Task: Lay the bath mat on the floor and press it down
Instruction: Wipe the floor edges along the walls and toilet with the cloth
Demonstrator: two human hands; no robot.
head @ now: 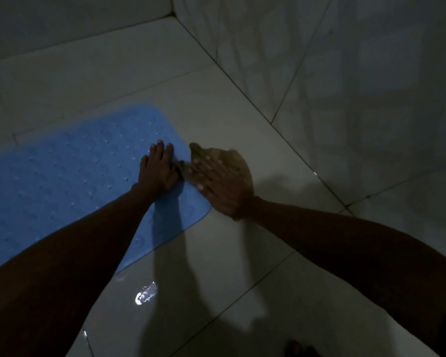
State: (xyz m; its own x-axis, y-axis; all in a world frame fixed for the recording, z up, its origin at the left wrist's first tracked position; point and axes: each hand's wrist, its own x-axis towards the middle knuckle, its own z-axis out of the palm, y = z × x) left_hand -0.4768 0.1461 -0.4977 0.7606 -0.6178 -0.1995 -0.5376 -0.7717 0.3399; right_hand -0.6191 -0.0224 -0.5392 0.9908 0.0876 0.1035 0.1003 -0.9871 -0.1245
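The bath mat (70,173) lies flat on the floor (242,119), reaching from the left edge of the view to the two grips. The left grip (158,169) rests on the mat near its right end, fingers straight and pointing away from the person. The right grip (223,181) is just right of the left one, blurred, over the mat's right edge where mat meets floor, fingers straight and angled toward the left grip; whether it touches is unclear. Beyond both grips the floor runs to a corner where two walls (345,73) meet. Nearer the person than the grips, a wet patch (146,292) sits on the floor beside the mat's near edge.
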